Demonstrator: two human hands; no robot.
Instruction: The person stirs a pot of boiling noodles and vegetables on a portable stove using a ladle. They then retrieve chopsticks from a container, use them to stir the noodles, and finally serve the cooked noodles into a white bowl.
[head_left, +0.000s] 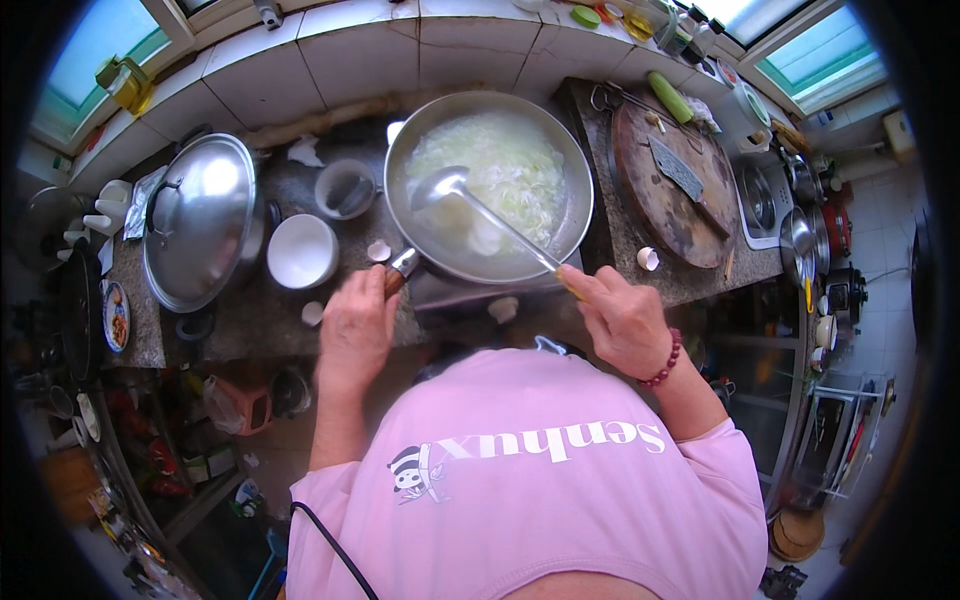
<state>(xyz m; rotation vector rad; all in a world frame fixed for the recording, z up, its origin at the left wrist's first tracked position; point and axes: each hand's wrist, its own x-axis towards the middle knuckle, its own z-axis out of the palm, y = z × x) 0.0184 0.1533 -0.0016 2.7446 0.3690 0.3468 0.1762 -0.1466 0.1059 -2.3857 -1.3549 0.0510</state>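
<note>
A large steel wok (581, 202) sits on the stove, full of bubbling, steaming pale-green soup (517, 172) with whitish pieces in it. My left hand (358, 319) grips the wok's wooden-and-metal handle (397, 274). In my right hand (621, 319) is the yellow end of a steel ladle (504, 225); its bowl lies at the left of the soup, partly veiled by steam. Close to my left hand are a broken eggshell (379, 250), another shell piece (312, 313) and a white bowl (302, 252).
A lidded steel pot (201, 225) stands at the left, near a grey bowl-like pot (345, 189). On the right, a cleaver (677, 169) rests on a round wooden chopping board (645, 172). An eggshell half (648, 259) lies by the board, and a green gourd (670, 97) behind it.
</note>
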